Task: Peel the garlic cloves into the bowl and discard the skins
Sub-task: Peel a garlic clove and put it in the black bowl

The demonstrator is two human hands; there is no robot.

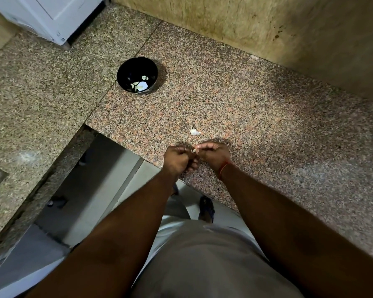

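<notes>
I can read no text, label or number anywhere; the white appliance [52,16] shows only blurred marks

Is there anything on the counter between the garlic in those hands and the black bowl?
Almost nothing. Both hands, left hand and right hand, pinch a garlic clove. One small pale garlic scrap lies just beyond them. From there to the bowl, only bare counter shows.

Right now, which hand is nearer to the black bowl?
Left. The left hand is below the black bowl, slightly right; the right hand is farther right.
</notes>
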